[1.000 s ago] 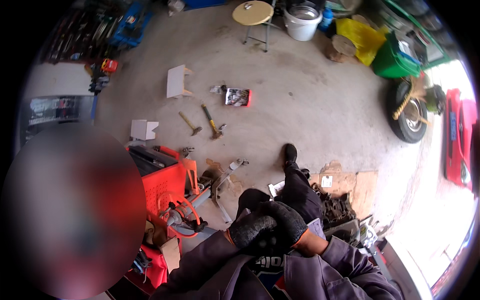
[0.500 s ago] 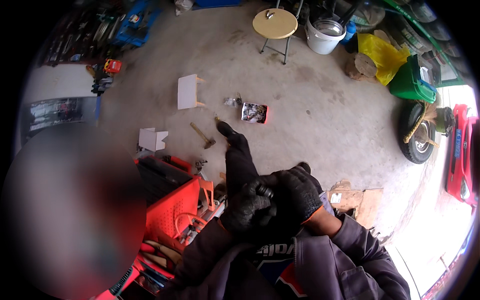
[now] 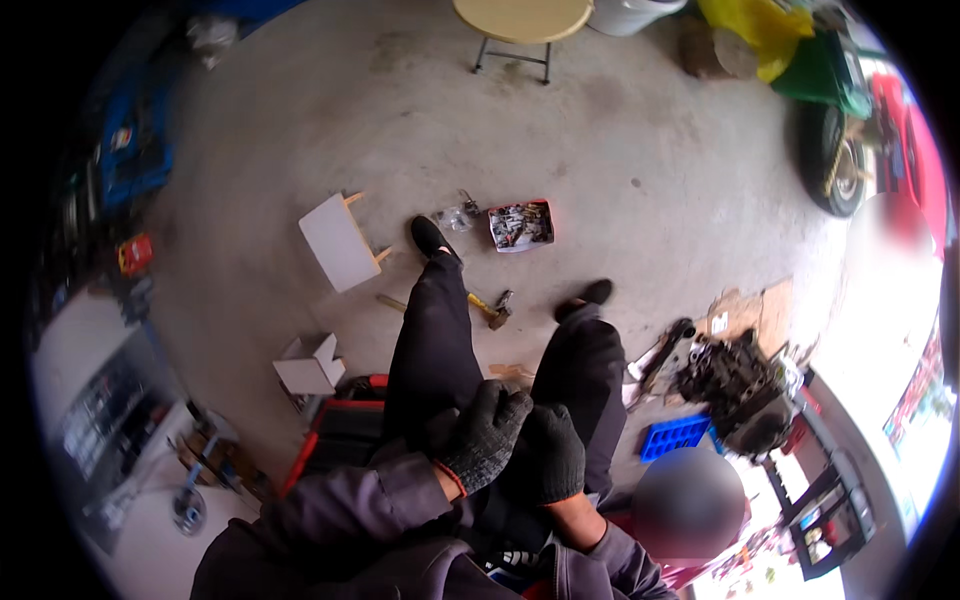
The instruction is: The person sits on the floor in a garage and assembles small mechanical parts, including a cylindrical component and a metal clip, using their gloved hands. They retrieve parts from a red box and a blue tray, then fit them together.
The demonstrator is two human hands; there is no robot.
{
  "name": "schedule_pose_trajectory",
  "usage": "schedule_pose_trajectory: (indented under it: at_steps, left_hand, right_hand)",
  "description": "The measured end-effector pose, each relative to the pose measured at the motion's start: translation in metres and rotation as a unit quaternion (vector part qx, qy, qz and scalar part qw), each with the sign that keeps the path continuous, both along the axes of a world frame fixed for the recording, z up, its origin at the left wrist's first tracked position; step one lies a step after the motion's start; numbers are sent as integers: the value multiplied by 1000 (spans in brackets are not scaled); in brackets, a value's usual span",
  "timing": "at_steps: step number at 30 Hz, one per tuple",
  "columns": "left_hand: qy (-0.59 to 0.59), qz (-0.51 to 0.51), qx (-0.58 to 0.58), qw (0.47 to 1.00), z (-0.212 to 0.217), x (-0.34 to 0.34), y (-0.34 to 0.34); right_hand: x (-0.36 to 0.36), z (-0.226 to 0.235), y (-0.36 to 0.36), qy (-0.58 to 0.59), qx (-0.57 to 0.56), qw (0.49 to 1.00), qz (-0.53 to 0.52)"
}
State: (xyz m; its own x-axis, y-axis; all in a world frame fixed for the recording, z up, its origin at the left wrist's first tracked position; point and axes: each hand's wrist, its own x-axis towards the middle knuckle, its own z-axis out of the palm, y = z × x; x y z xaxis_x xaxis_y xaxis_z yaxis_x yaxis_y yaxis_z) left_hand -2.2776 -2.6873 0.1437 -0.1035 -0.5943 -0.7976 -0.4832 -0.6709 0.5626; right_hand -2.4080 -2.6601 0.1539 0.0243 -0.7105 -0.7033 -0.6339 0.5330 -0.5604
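Observation:
Both hands wear dark knitted gloves with orange cuffs and meet in front of my lap. My left hand (image 3: 484, 437) is closed, its fingers curled and its fingertips against the other glove. Beside it, my right hand (image 3: 556, 452) is also closed, with the back of the glove showing. Whatever lies between them is hidden by the gloves. Past my knees, a hammer (image 3: 488, 309) lies on the floor, partly behind my left leg. Farther off stands an open box (image 3: 521, 248) of small metal parts, with a clear plastic bag (image 3: 453, 218) to its left.
A low white-topped stool (image 3: 340, 244) lies tipped at left, and a folded white piece (image 3: 308, 372) is nearer. At right are a greasy metal assembly (image 3: 738, 385), a blue tray (image 3: 676, 423) and another person's blurred head (image 3: 688, 503). A round stool (image 3: 525, 20) stands ahead.
My view has swung toward the right, bringing the metal assembly and blue tray in. The short black cylindrical part seen in my left hand before is now out of sight.

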Motion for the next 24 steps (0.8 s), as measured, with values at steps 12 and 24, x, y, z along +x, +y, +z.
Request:
schedule_pose_trajectory:
  at_steps: [12,24]
  left_hand:
    - [124,-81,254,956,-39,91,-126]
    - [282,-389,329,813,-330,82,-166]
  right_hand:
    - [78,-62,-38,-169,-58,934,-309]
    - [71,-308,-32,-112,117,937,-311]
